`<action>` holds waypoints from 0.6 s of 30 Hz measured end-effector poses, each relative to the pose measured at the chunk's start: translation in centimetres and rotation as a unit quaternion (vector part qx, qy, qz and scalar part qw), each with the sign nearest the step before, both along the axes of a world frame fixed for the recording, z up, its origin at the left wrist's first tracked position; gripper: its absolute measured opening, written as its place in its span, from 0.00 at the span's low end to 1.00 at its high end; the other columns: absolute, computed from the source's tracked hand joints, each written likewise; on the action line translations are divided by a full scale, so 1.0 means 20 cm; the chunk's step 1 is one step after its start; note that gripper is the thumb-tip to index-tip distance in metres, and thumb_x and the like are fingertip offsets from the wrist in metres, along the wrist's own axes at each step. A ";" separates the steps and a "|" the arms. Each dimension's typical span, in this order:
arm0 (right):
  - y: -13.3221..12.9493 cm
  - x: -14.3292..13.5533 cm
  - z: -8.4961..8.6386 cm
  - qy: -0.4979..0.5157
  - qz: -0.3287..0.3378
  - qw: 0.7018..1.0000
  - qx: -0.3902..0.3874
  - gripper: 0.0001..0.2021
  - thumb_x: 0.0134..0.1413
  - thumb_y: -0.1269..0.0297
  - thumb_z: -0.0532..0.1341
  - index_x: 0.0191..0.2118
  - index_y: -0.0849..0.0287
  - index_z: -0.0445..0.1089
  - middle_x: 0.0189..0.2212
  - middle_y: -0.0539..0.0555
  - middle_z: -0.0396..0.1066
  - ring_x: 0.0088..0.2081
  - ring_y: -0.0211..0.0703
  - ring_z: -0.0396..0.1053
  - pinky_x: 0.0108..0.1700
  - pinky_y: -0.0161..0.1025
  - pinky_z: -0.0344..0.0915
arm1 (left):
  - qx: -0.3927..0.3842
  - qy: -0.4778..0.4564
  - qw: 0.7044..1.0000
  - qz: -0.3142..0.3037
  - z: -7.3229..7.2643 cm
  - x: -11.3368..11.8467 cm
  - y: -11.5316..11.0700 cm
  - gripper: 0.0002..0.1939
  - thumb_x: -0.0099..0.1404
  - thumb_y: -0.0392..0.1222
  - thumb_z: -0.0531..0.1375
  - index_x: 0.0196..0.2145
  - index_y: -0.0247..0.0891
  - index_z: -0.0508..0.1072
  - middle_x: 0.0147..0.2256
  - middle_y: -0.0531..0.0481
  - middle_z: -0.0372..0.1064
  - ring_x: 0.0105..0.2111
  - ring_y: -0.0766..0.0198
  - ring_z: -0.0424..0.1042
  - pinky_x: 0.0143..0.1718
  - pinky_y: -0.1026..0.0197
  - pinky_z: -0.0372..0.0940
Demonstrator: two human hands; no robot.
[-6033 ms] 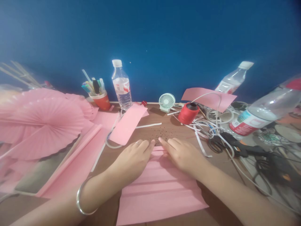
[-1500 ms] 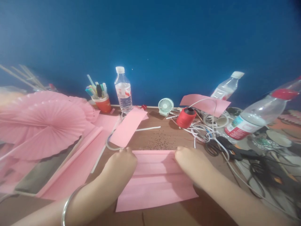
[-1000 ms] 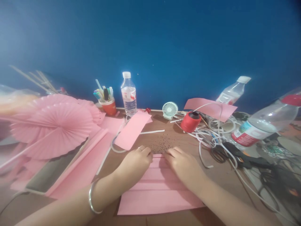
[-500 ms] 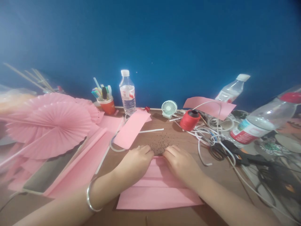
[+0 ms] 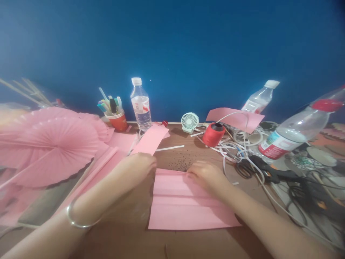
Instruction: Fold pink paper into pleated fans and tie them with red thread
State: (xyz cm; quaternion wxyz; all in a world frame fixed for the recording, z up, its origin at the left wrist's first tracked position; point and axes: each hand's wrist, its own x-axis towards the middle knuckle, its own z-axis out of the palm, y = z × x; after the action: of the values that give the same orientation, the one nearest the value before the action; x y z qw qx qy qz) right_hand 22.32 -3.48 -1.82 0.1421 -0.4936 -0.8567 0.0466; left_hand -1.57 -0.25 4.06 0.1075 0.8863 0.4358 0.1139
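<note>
Presumably light and easily creased, the pleated pink paper (image 5: 188, 214) on the counter (image 5: 126, 233) is best taken by its far fold, pinched by the right hand's (image 5: 211, 178) fingers; the left hand's (image 5: 136, 167) grip is unclear.

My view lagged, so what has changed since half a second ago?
The left hand has moved left from the middle of the creased pink sheet's far edge; whether it touches the corner is unclear. The sheet has shifted slightly right. The right hand remains at the far edge. The red spool, mint fan and upright bottle stayed put.
</note>
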 end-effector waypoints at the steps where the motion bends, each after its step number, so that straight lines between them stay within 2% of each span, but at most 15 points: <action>1: 0.00 -0.01 0.00 0.002 0.002 1.000 -0.004 0.08 0.55 0.66 0.55 0.28 0.58 0.70 0.27 0.51 0.70 0.32 0.40 0.65 0.35 0.36 0.56 | 0.003 0.008 1.000 -0.013 0.00 0.02 -0.01 0.09 0.61 0.39 0.52 0.27 0.36 0.70 0.29 0.50 0.69 0.33 0.63 0.67 0.38 0.61 0.60; 3: -0.01 -0.04 0.01 0.008 0.000 1.000 -0.013 0.08 0.55 0.66 0.55 0.29 0.58 0.70 0.28 0.51 0.70 0.33 0.41 0.66 0.34 0.35 0.57 | -0.002 0.048 0.997 -0.054 -0.02 0.07 -0.04 0.08 0.61 0.40 0.53 0.31 0.37 0.71 0.32 0.48 0.69 0.35 0.61 0.67 0.38 0.60 0.60; 6: -0.01 -0.03 0.03 0.019 0.008 0.999 -0.039 0.07 0.55 0.67 0.55 0.30 0.57 0.70 0.29 0.51 0.71 0.34 0.41 0.67 0.34 0.35 0.58 | -0.037 0.103 0.990 -0.092 -0.06 0.11 -0.06 0.12 0.64 0.37 0.49 0.32 0.38 0.71 0.30 0.50 0.70 0.32 0.62 0.68 0.36 0.61 0.61; 10: 0.06 0.12 0.05 0.068 0.017 0.994 -0.085 0.09 0.55 0.69 0.53 0.31 0.56 0.71 0.30 0.49 0.72 0.33 0.38 0.67 0.37 0.34 0.60 | -0.060 0.072 0.995 -0.044 -0.08 0.05 -0.01 0.13 0.64 0.37 0.48 0.32 0.39 0.72 0.31 0.52 0.71 0.33 0.65 0.68 0.36 0.64 0.60; 14: 0.12 0.27 0.07 0.070 -0.028 0.996 -0.054 0.10 0.56 0.68 0.53 0.30 0.56 0.71 0.30 0.49 0.72 0.34 0.39 0.67 0.38 0.36 0.61 | -0.053 0.069 0.996 0.008 -0.08 0.00 0.04 0.12 0.63 0.39 0.49 0.31 0.40 0.72 0.30 0.53 0.71 0.32 0.66 0.68 0.35 0.64 0.60; 18: 0.10 0.24 0.07 0.026 -0.015 0.999 0.033 0.08 0.56 0.66 0.54 0.36 0.58 0.70 0.35 0.53 0.71 0.38 0.43 0.65 0.43 0.42 0.59 | -0.027 0.094 0.995 -0.017 -0.10 0.03 0.03 0.13 0.63 0.38 0.47 0.31 0.37 0.71 0.30 0.50 0.69 0.33 0.63 0.68 0.36 0.62 0.60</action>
State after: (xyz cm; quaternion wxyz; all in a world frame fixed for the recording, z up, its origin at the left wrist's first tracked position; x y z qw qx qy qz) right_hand 27.18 -1.48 -0.42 0.1814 -0.5002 -0.8462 0.0291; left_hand -1.04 0.27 2.05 0.0919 0.8971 0.4319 0.0168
